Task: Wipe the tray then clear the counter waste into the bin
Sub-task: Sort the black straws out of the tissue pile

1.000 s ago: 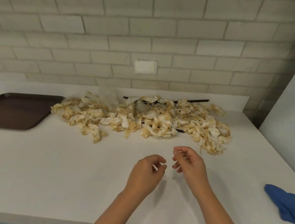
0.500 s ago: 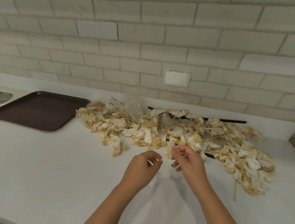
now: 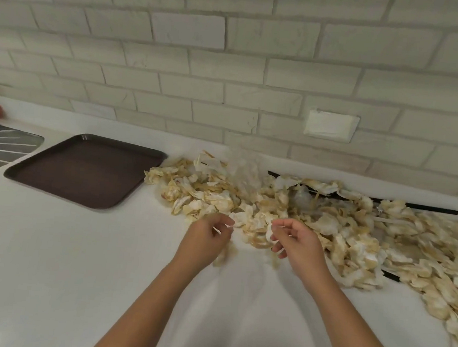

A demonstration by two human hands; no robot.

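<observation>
Seen from the person's own head, two bare forearms are reaching forward over a white surface (image 3: 49, 254). The left hand (image 3: 205, 240) and right hand (image 3: 297, 244) are hovering close together with a small gap between them, knuckles up and fingers curled inward. Each grip is narrow. Thumb and forefinger are pinching the top edge of a faint clear film (image 3: 238, 301), which is hanging down between the wrists and showing only as soft creases. It is hard to tell exactly what it is.

Just beyond both grips, a wide heap of crumpled, tan-stained paper waste (image 3: 315, 217) is lying on the surface. It is spreading far out to the right of the right grip. A thin black strip (image 3: 427, 208) is poking out from under the heap, beyond and to the right of that grip.

Beyond and well to the left of the left grip, a dark brown tray (image 3: 84, 169) is sitting flat on the surface, its right corner just beside the heap's left end. Further left, a ribbed metal draining board (image 3: 3, 142) is showing at the picture's edge.

A pale brick wall (image 3: 232, 63) is standing behind everything, with a white cover plate (image 3: 331, 125) on it beyond the right grip
</observation>
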